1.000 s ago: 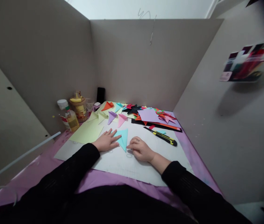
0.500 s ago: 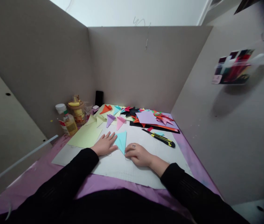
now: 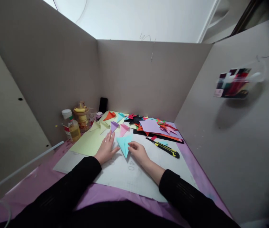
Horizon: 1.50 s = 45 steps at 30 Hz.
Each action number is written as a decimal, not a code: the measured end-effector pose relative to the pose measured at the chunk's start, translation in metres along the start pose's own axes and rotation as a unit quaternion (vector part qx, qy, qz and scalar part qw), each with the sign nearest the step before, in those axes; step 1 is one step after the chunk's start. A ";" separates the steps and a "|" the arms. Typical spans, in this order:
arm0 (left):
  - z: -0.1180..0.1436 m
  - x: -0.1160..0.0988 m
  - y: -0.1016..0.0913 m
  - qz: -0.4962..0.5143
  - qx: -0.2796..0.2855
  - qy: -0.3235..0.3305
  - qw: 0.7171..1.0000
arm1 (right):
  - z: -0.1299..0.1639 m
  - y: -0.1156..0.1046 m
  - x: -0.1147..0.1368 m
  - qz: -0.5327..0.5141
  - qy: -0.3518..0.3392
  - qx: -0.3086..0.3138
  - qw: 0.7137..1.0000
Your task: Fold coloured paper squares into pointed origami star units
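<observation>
A light-blue folded paper (image 3: 124, 145) lies on the white sheet (image 3: 125, 175), its point toward me and creases running down its middle. My right hand (image 3: 138, 152) pinches the paper's right edge between curled fingers and thumb. Just left of the paper, my left hand (image 3: 106, 149) rests on the sheet, fingers spread and holding nothing. Beyond my hands sit a purple folded piece (image 3: 114, 126) and a pink folded piece (image 3: 124, 129). An orange folded piece (image 3: 109, 116) lies farther back.
To the right lies a yellow-and-black utility knife (image 3: 166, 148). Behind it are a lilac paper square (image 3: 150, 125) and several coloured paper stars. On the left stand a bottle of yellow liquid (image 3: 72, 128) and a jar (image 3: 82, 119). Grey panels (image 3: 144, 79) enclose the table.
My right hand has moved from the paper's lower tip up to its right edge. The folded paper now looks wider at the top. My view has tilted upward slightly.
</observation>
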<state>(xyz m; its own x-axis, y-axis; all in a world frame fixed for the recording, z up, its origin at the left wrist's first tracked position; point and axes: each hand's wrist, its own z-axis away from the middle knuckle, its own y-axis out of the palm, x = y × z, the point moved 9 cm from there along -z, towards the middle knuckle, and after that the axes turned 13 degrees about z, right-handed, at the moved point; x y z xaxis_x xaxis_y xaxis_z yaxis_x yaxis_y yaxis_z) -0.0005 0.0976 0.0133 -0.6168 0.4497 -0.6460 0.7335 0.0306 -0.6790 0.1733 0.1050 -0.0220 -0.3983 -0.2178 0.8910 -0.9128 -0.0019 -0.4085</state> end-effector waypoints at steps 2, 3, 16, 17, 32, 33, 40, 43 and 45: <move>-0.004 0.007 -0.005 0.148 -0.059 -0.065 0.985 | -0.005 -0.010 -0.002 -0.054 0.020 -0.055 0.997; -0.006 0.011 0.000 0.234 -0.067 -0.113 0.963 | -0.007 -0.014 -0.002 -0.077 0.022 -0.074 0.994; -0.017 -0.008 0.072 0.564 0.008 -0.176 0.807 | 0.003 -0.029 0.011 -0.069 -0.037 -0.117 0.990; -0.017 -0.007 0.071 0.557 0.002 -0.174 0.812 | 0.004 -0.028 0.013 -0.057 -0.039 -0.115 0.991; -0.018 -0.023 0.051 0.626 0.014 -0.139 0.767 | 0.007 0.003 0.015 -0.207 0.015 0.101 0.973; -0.018 -0.025 0.050 0.629 0.018 -0.137 0.765 | 0.009 0.006 0.017 -0.215 0.021 0.118 0.969; -0.019 -0.025 0.048 0.629 0.013 -0.125 0.767 | 0.013 0.012 0.022 -0.247 0.019 0.154 0.957; -0.021 -0.017 0.049 0.622 0.000 -0.119 0.773 | 0.009 0.005 0.017 -0.233 0.006 0.113 0.966; -0.023 -0.012 0.051 0.624 -0.008 -0.124 0.771 | 0.007 0.002 0.015 -0.222 -0.001 0.099 0.970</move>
<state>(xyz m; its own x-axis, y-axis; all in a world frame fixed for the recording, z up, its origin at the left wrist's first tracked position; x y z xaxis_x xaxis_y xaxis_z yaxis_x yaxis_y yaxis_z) 0.0510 0.1139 -0.0059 0.5388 -0.0480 -0.8411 0.8020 -0.2765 0.5295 0.1660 0.0951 -0.0111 0.0300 -0.1542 0.9876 -0.9592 -0.2822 -0.0150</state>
